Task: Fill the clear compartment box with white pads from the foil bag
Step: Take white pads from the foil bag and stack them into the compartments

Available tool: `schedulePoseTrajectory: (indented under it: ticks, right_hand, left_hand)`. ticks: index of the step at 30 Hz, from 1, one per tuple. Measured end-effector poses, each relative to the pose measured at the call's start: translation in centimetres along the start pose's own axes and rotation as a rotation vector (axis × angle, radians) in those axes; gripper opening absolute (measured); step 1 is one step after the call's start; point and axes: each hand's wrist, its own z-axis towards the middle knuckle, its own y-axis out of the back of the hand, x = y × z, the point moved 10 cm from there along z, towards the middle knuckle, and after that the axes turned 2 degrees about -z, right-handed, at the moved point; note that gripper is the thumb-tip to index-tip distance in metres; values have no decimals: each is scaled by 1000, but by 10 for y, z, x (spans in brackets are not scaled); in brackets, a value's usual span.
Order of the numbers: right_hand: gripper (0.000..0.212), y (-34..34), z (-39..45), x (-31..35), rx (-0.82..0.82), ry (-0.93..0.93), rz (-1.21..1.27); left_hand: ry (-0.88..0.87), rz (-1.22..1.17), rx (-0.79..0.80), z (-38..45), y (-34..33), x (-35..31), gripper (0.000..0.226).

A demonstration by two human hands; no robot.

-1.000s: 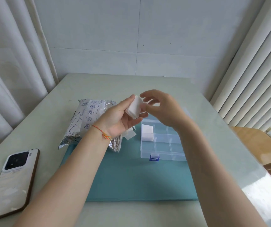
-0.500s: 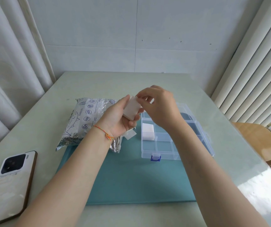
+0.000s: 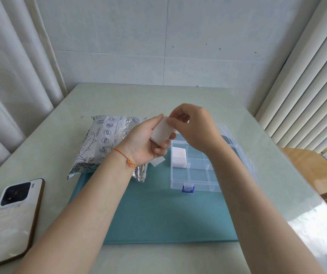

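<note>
- Head view: the left hand [image 3: 144, 141] holds a small stack of white pads [image 3: 161, 131] up in the air, above the left end of the clear box [image 3: 208, 167].
- The right hand [image 3: 192, 127] now pinches the top of that stack. A second ago its fingers were spread apart and only near it.
- So I think it is about to pull some pads off and drop them in the box.
- Both hands have come a bit lower and closer to the box.
- Only one part of the box has pads in it [image 3: 179, 156]. The others look bare, so lots is left to do.
- The foil bag [image 3: 103, 141] lies to the left, partly on the teal mat [image 3: 158, 214].
- One loose pad [image 3: 157, 161] lies by the bag's mouth.
- A phone [image 3: 10, 220] lies far left.
</note>
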Motion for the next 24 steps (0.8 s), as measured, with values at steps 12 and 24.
schedulePoseTrajectory:
  ticks: [12,24]
  right_hand:
    - [49,-31,-20,29,219,93,-191]
    - [43,-24,-15,22,186,53,-146]
  left_hand:
    - [8,-113,-62,2,4,1,38]
    - [-41,-63,-53,5,1,2,35]
